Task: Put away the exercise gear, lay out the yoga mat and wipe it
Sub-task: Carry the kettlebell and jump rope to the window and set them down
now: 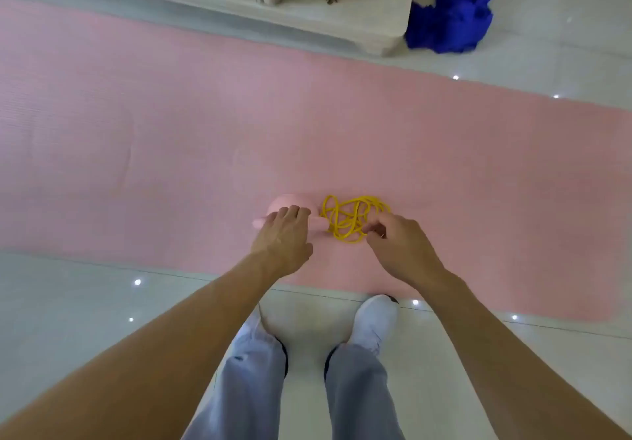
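A pink yoga mat (171,124) lies unrolled across the white floor. Near its front edge sits a pink dumbbell (285,201), and my left hand (282,239) curls its fingers over the dumbbell's handle. Right beside it lies a tangled yellow jump rope (349,215). My right hand (398,244) pinches the rope's near strands with thumb and fingertips. A crumpled blue cloth (453,15) lies on the floor at the far right, beside the cabinet.
A white cabinet (342,11) with an open low shelf stands along the mat's far side. My feet in white shoes (374,323) stand on the glossy tile floor (85,320), just short of the mat's near edge.
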Action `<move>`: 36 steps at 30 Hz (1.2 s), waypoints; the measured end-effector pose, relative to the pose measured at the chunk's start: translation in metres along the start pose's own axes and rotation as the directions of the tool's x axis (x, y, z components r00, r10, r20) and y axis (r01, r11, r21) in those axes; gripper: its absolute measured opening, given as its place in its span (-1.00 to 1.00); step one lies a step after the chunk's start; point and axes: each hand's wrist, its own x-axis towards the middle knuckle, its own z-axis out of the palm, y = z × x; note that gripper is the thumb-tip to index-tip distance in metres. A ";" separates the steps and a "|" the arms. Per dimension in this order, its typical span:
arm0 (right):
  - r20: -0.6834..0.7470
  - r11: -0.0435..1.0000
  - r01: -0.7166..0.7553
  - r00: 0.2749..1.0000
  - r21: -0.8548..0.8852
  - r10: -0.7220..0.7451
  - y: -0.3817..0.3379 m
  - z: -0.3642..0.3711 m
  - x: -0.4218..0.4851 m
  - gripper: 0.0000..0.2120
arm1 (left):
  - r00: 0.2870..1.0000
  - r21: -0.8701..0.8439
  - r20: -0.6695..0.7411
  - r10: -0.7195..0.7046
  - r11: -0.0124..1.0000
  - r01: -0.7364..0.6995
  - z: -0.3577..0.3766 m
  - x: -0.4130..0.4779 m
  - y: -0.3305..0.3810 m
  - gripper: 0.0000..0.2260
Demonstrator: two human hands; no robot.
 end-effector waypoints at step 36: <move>-0.187 0.915 -0.398 0.896 0.062 0.403 0.104 0.157 0.188 0.09 | 0.750 -0.994 0.059 -0.658 0.028 0.103 0.107 0.046 0.006 -0.74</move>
